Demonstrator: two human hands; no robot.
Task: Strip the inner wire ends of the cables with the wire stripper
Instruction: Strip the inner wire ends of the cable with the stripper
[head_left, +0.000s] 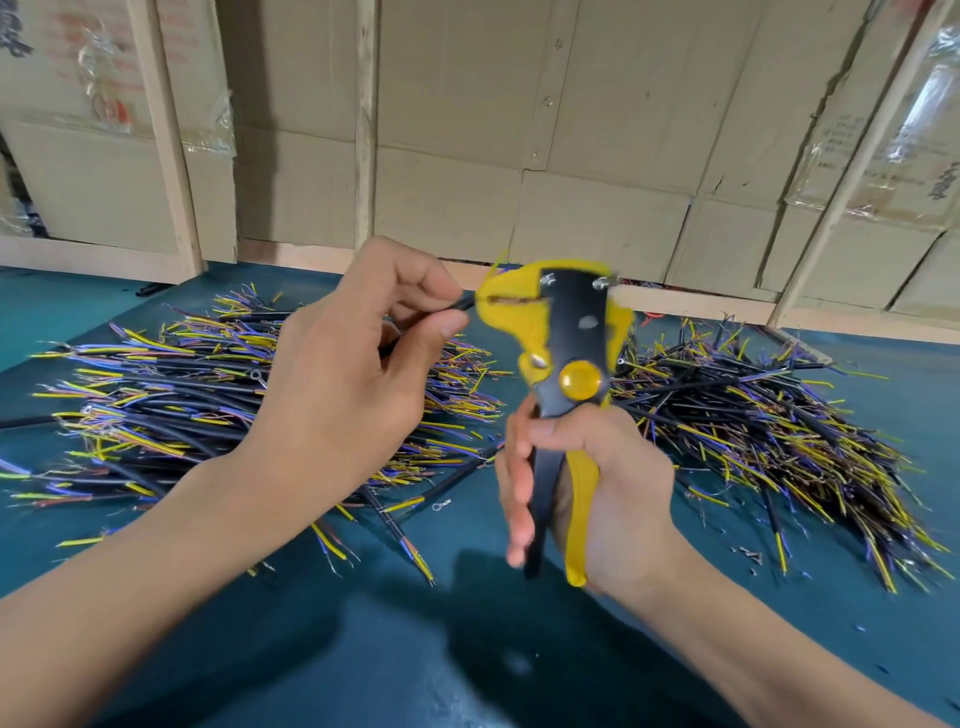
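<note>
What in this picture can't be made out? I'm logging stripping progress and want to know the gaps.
Head view only:
- Wire tip inside the yellow and black wire stripper: hidden within the stripper's head; stripped or not is unclear.
- Thin black cable: mostly covered by the left hand pinching it.
- Stripper handles: partly wrapped by the right hand, motion-blurred.
- Right pile of black cables: blurred, ends unreadable.
- Left pile of black cables: partly behind the left hand.

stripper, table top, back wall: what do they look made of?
Wire stripper: glossy yellow body and handle, probably plastic; flat black plates with shiny screw heads, probably painted metal.
Table top: dark teal sheet with a soft sheen and no visible grain, perhaps a rubber or vinyl mat; cannot say which.
Back wall: matte tan cardboard, with creases and seams, between pale bare wood strips.
</note>
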